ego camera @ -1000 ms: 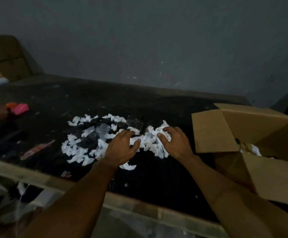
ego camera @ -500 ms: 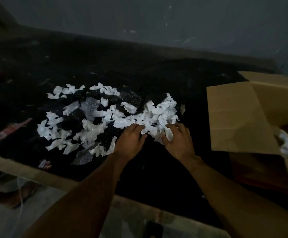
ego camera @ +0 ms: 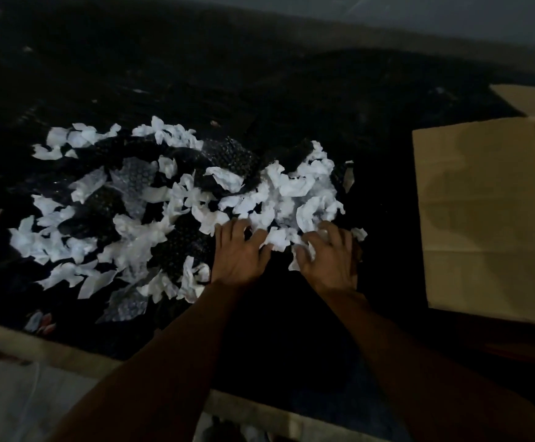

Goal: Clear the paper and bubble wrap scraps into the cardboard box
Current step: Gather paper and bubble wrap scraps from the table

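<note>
One left hand (ego camera: 239,256) and one right hand (ego camera: 330,260) touch perhaps fifty scraps (ego camera: 291,189).

Dim, soft and grainy, with edges sinking into darkness.

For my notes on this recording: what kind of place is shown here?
Probably a packing or storage workroom, though the dim light leaves doubt. A dark worktable holds a pile of torn paper scraps and bubble wrap pieces, and an open cardboard box stands at its right side.
</note>
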A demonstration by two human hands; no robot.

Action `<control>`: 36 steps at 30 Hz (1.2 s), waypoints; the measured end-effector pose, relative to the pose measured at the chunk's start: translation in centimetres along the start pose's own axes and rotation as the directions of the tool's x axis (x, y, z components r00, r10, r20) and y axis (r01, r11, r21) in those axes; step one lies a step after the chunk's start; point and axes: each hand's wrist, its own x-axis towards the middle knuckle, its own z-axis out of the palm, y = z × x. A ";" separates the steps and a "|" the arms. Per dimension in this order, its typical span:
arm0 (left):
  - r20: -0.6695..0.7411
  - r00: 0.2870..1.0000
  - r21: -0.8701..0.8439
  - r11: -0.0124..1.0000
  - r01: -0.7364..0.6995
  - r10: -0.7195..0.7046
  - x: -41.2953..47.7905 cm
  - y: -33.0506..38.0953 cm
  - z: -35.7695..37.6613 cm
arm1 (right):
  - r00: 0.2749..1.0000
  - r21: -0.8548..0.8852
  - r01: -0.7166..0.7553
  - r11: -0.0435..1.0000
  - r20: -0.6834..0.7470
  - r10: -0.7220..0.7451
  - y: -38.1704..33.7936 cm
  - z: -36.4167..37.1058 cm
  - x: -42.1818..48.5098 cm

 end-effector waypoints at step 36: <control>-0.066 0.976 -0.109 0.971 -0.212 0.205 -1.6 0.0 0.8 | 0.983 -0.046 0.069 0.997 -0.167 -0.076 2.8 0.2 -2.3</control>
